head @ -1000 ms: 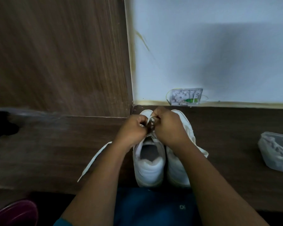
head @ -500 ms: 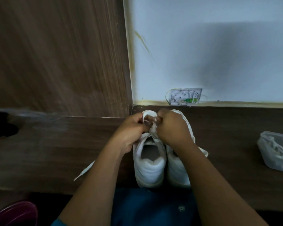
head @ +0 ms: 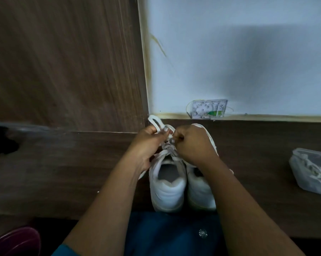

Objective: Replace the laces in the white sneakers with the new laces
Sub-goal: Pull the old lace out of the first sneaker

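From the head camera, the pair of white leather sneakers (head: 168, 189) stands on the dark wooden surface (head: 63, 172) with heels toward the person, probably to keep the eyelets within reach. The left hand (head: 148, 143) pinches a loop of flat white lace (head: 156, 122). The right hand (head: 193, 145), fingers curled, pinches the lace at the eyelets.
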Available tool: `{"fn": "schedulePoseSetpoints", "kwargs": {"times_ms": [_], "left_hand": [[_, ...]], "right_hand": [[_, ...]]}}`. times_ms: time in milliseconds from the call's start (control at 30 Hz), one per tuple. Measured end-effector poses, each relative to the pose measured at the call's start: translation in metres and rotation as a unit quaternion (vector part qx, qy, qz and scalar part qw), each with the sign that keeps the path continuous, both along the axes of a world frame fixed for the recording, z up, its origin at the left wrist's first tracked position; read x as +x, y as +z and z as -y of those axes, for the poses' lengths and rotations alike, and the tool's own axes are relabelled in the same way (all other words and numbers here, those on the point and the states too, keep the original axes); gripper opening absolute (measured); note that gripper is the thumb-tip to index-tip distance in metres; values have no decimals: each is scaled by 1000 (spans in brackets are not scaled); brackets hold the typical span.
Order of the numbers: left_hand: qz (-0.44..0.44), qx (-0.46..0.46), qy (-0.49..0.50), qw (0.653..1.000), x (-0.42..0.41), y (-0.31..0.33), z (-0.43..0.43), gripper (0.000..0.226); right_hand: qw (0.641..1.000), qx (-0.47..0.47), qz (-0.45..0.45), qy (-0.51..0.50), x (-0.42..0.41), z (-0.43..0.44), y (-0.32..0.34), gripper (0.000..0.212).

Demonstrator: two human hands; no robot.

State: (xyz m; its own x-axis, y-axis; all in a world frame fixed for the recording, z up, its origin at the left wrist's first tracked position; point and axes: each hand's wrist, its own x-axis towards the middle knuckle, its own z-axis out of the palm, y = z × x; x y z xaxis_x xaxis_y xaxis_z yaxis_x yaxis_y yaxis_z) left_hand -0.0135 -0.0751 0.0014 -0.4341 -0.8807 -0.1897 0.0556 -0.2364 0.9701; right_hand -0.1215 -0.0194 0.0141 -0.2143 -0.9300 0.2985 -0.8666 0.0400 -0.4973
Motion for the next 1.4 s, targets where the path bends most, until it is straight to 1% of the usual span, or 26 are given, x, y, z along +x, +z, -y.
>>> {"fn": "schedulePoseSetpoints", "kwargs": {"times_ms": [33,100,133,167,233,300,367,433,500,533,567,633,667,700,733,800,867,900,933,1000,1100,1200,1267,1300,1367,1400], "left_hand": [[15,-9,-20,1000,2,-1,0,18],[83,-51,-77,992,5,-1,-3,19],[124,-82,-94,984,5,-1,-4,16],[152,-110,-95,978,4,-2,-5,14],[141,-126,-64,980,0,-1,-7,15],[61,-66,-31,995,-2,0,-6,20],[1,-6,-12,1000,0,2,-3,23],[-11,2,-10,1000,1,4,0,21],[-7,8,-15,1000,2,7,1,20],[0,12,-24,1000,3,6,1,20],[13,10,-41,999,4,4,1,22],[55,-17,-84,995,8,2,0,24],[79,-37,-96,992,9,1,0,24],[98,-58,-97,989,8,1,-2,25],[108,-70,-86,988,5,2,-4,28],[85,-48,-51,994,1,5,-6,34],[13,20,-26,999,1,9,-7,34],[-13,37,-20,999,2,10,-6,32],[-23,36,-16,999,2,10,-4,29],[-14,14,-18,1000,1,9,-3,26],[6,-15,-11,1000,-3,7,-4,22],[35,-34,-39,998,5,4,-3,21],[75,-66,-95,990,15,0,-2,32],[102,-95,-118,983,19,-3,-3,38],[163,-165,-133,964,21,-7,-6,46],[186,-192,-122,956,21,-8,-8,46]], "right_hand": [[997,-50,47,-30,0,3,-1,11],[969,-163,174,-69,1,8,2,15],[951,-203,221,-71,0,9,4,15],[943,-210,249,-68,0,10,4,14],[959,-147,237,-55,-1,7,4,10],[982,-49,180,-32,-5,1,3,7],[993,34,113,27,-5,-4,1,8],[997,67,16,39,-1,-4,-1,10],[999,43,-29,-3,1,-2,1,12],[1000,3,-10,-26,3,-2,2,12],[996,-54,43,-49,4,1,1,12],[962,-173,198,-78,8,6,4,19],[939,-213,258,-75,9,8,5,18],[924,-235,292,-72,10,9,5,16],[922,-238,296,-72,10,9,5,13],[944,-189,263,-69,4,5,7,11],[976,-50,209,-41,-4,-3,6,1],[985,23,168,-15,-6,-6,4,5],[989,68,128,10,-6,-7,2,6],[994,73,80,19,-2,-6,-1,7],[998,41,43,-14,4,-2,-2,9],[993,8,81,-87,1,2,-3,14],[985,3,109,-132,2,3,-4,20],[980,-21,131,-148,4,4,-4,22],[957,-78,224,-166,10,9,-5,21],[936,-96,294,-168,14,10,-4,20]]}}
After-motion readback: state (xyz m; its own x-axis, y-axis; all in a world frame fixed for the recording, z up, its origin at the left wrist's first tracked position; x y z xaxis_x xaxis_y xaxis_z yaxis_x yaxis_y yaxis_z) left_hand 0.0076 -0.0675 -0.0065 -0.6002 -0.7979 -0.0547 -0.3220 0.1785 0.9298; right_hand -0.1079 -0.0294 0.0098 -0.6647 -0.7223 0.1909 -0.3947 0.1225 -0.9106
